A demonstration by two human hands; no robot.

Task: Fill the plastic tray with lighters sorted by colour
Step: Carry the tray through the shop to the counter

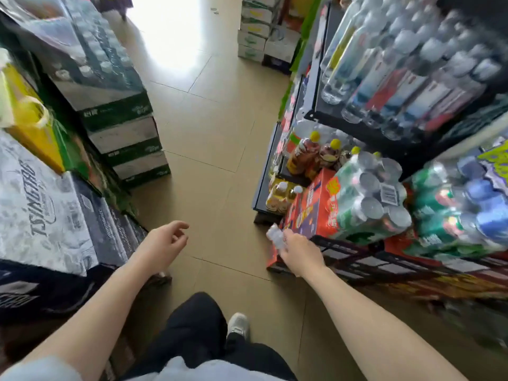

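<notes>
I stand in a shop aisle and look down at the tiled floor (pixel 209 138). My right hand (pixel 301 253) is stretched forward at the right and grips a small clear plastic thing (pixel 275 237), blurred; it may be an empty tray, I cannot tell. My left hand (pixel 165 243) hangs over the floor at the left with loosely curled fingers and holds nothing. No lighters are in view.
Stacked beer cartons (pixel 46 215) and green boxes (pixel 123 138) line the left side. On the right stand shelves of water bottles (pixel 406 78), shrink-wrapped cans (pixel 371 199) and a red box (pixel 310 207). More boxes (pixel 261 31) stand at the aisle's far end. My leg and shoe (pixel 238 324) are below.
</notes>
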